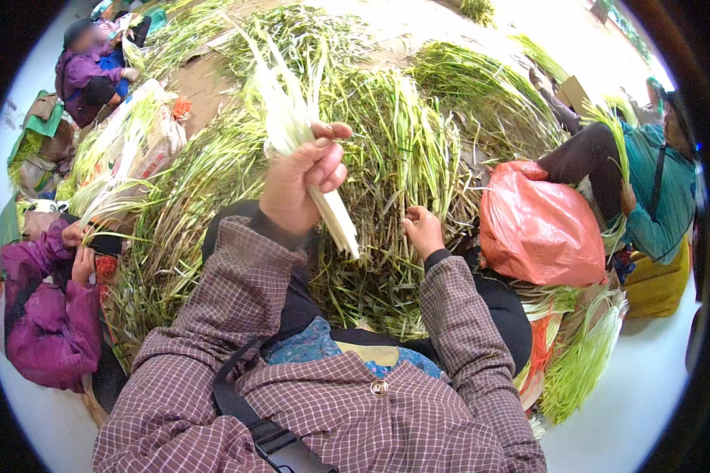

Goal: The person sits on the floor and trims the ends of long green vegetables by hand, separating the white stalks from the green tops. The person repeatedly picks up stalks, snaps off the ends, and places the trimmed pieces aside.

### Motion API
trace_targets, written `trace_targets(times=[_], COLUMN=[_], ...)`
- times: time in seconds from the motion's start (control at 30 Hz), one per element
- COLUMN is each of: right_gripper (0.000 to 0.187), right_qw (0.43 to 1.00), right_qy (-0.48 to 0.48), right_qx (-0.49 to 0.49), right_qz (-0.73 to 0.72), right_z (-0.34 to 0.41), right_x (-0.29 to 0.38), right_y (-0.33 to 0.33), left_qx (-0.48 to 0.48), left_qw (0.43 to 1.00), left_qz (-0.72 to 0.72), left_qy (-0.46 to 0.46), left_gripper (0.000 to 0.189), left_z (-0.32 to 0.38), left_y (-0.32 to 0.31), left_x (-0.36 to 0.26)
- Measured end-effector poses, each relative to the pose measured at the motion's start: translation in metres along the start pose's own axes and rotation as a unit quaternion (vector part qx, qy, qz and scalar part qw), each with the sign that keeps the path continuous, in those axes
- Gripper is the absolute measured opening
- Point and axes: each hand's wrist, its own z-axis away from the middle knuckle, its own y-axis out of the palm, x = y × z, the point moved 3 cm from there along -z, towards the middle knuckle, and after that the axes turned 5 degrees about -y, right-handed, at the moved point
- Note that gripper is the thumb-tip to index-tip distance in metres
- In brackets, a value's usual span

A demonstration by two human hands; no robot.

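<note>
In front of my chest my left hand (307,177) is raised and closed around a bundle of pale leafy stalks (336,222). The white cut ends point down towards the right, and the leaves rise above the fist. Lower and to the right, my right hand (424,229) hovers at the near side of a large heap of long green stalks (390,148). Its fingers are curled, with the thumb near the fingertips; whether a thin stalk lies between them cannot be told. Brownish, drier stems and loose leaves cover the heap's near part, between my knees.
A red plastic sack (541,227) stands right of my knee, with a bundle of pale green stalks (586,355) below it. A person in purple (53,319) sits close at left, another in teal (651,183) at right. More stalks (118,142) lie at upper left.
</note>
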Motion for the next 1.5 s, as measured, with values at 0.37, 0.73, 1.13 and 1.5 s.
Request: trace_targets(times=[0.37,0.73,1.13,1.5], right_gripper=[0.023,0.017,0.027,0.033], right_qw=[0.983,0.898,0.835,0.859], right_qy=[0.049,-0.004,-0.065,-0.106], right_qx=[0.006,0.099,0.154,0.103], right_qz=[0.174,-0.429,-0.525,-0.49], right_z=[-0.014,0.043,0.08,0.08], right_x=[0.012,0.09,0.128,0.147], right_y=[-0.013,-0.058,-0.071,-0.099], left_qx=[-0.083,-0.099,-0.127,-0.159], left_qw=[0.981,0.986,0.986,0.981], left_qz=[0.138,0.095,0.035,-0.019], left_qy=[-0.112,-0.099,-0.101,-0.111], left_gripper=[0.017,0.02,0.021,0.023], left_z=[0.003,0.0,0.002,0.005], left_y=[-0.029,-0.023,-0.036,-0.035], left_x=[0.035,0.039,0.045,0.054])
